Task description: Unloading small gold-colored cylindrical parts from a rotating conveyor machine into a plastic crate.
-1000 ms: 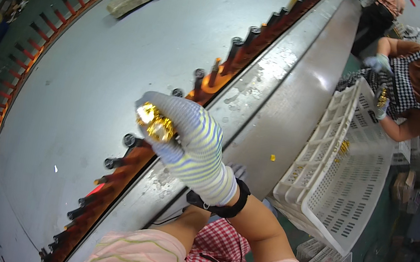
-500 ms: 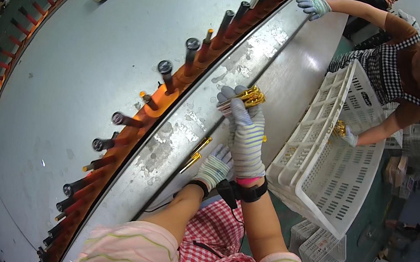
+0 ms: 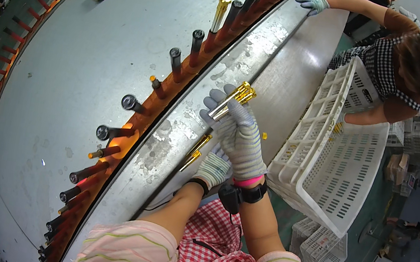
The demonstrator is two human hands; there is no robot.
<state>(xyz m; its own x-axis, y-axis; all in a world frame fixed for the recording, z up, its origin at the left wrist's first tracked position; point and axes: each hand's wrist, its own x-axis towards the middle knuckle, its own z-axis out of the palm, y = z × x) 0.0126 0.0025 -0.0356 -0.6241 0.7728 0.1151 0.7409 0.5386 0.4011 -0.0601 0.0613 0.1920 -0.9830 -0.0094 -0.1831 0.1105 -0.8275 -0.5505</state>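
Presently, thin gold metal tubes point(image 3: 232, 100) are gripped by the gloved right hand point(image 3: 240, 136) beside the round grey turntable point(image 3: 91, 71), more gold tubes point(image 3: 195, 152) clasped by the left hand point(image 3: 213, 168), most pegs unfilled.

Striped knit glove on the right hand point(image 3: 240, 136) with a pink cuff, matching striped glove on the left hand point(image 3: 213, 168), black wristband, pink striped sleeves, red-and-white checked apron

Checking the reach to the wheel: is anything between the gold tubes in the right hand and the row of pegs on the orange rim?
Nothing visible. The right hand holds the gold tubes above the bare grey ledge; only that open ledge lies between them and the pegs. The left hand sits lower, off that line.
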